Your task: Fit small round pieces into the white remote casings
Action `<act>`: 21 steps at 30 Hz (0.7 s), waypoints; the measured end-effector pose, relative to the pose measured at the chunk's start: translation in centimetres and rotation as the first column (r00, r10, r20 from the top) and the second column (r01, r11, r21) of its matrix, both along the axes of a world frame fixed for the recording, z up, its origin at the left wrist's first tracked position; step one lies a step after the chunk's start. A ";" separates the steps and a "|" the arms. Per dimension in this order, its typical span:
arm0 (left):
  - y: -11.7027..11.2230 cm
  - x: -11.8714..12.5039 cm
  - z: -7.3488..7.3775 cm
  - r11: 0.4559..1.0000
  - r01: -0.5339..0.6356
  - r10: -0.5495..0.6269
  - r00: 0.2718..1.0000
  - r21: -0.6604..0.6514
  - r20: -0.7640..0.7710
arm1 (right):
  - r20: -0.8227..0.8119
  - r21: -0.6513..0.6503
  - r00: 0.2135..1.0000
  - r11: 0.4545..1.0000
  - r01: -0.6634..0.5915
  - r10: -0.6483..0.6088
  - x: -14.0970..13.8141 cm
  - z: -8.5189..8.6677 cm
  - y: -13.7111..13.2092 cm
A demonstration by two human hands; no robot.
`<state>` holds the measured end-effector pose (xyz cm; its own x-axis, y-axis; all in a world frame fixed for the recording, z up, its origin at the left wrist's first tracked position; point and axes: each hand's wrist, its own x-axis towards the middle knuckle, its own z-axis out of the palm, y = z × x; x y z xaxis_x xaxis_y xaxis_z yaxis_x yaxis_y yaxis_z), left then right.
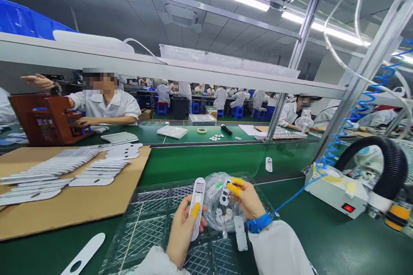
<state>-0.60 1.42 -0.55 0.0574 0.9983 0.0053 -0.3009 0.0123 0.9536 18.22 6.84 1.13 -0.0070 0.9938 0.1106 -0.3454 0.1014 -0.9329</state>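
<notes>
My left hand [182,234] is closed round a long white remote-like housing [197,204], held upright, a yellow finger cot on the thumb. My right hand [248,200] pinches a small white part [225,195] with yellow-capped fingers and wears a blue wrist strap [260,222]. Between the hands lies a clear plastic bag of small white parts [217,206]. Both hands hover over a clear plastic grid tray [145,223]. Another small white part [240,232] lies below the bag.
A cardboard sheet [74,202] at left carries rows of white flat pieces [58,169]. A white box with a red switch [342,193] and a black hose [392,163] stand at right. People in white sit across the green bench [200,163].
</notes>
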 end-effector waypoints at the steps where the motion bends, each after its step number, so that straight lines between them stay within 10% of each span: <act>1: 0.0 0.2 -0.1 1.000 0.005 -0.005 1.000 -0.001 -0.006 | -0.004 -0.016 1.000 1.000 -0.001 0.001 -0.3 -0.5 -0.1; 21: -0.7 1.4 0.2 0.973 0.226 -0.218 0.967 -0.044 0.135 | 0.068 -0.007 0.997 0.999 -0.044 0.045 -2.9 -2.0 -0.8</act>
